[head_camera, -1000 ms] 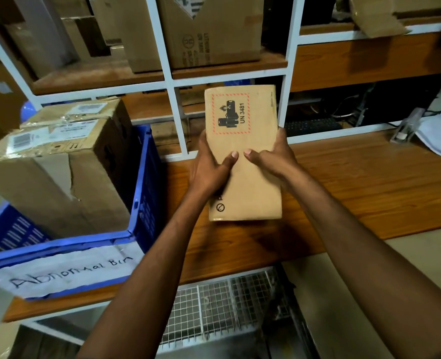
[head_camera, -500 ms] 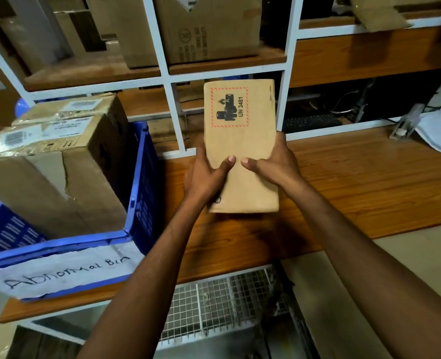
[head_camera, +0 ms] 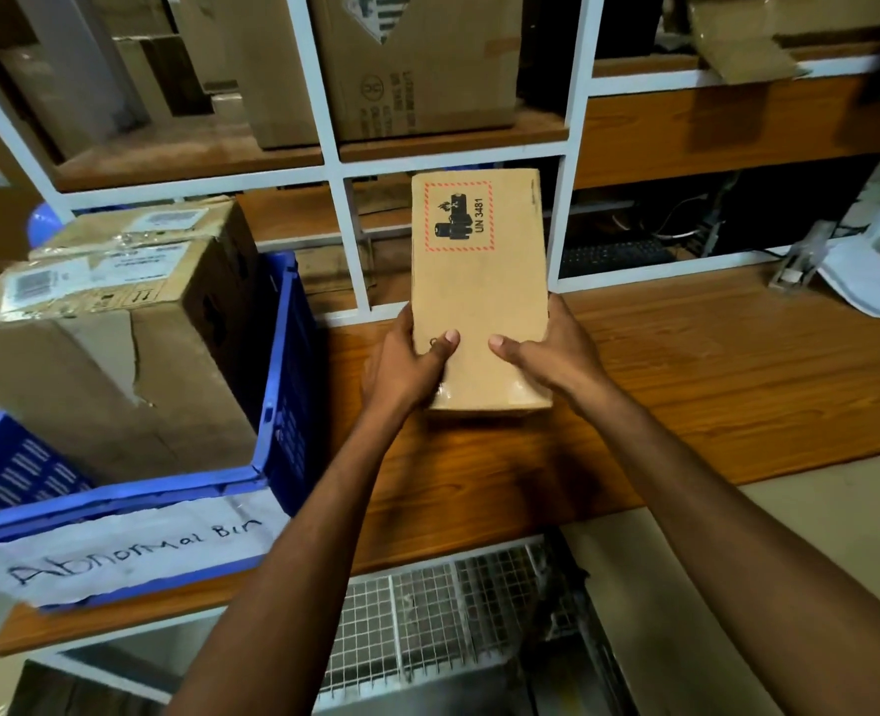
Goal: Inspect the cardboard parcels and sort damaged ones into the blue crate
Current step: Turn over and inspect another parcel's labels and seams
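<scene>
- Right, far left: the blue plastic crate [head_camera: 283, 385] sits on the left end of the wooden bench [head_camera: 711, 379]. The white paper label [head_camera: 133, 550] on its front wall reads "Abnormal Bin".
- Inside the crate is a large brown cardboard box [head_camera: 92, 374] with a torn front face, a taped top and a shipping sticker. A second taped cardboard box [head_camera: 169, 224] sits just behind it.
- Your left hand [head_camera: 407, 369] is clamped on the parcel's left edge, thumb on the top face. The other fingers are hidden underneath.
- The small flat brown cardboard parcel [head_camera: 479, 286] is held between both your hands over the middle of the bench, just right of the crate and not in it.
- It has a red-hatched battery mark with "UN 3481" at its far end. The far end is tilted up toward the shelving and the near end is low by the bench. I can't tell if it touches.
- Your right hand [head_camera: 551, 354] is clamped on the parcel's right edge, thumb on the top face. The two thumbs are near each other but apart.
- Behind is a white metal shelf frame [head_camera: 324, 147] with a big printed cardboard carton [head_camera: 417, 69] on its upper wooden shelf.
- To the right, a black keyboard [head_camera: 613, 255] sits in the lower bay, and white papers [head_camera: 861, 281] lie at the bench's far right end.
</scene>
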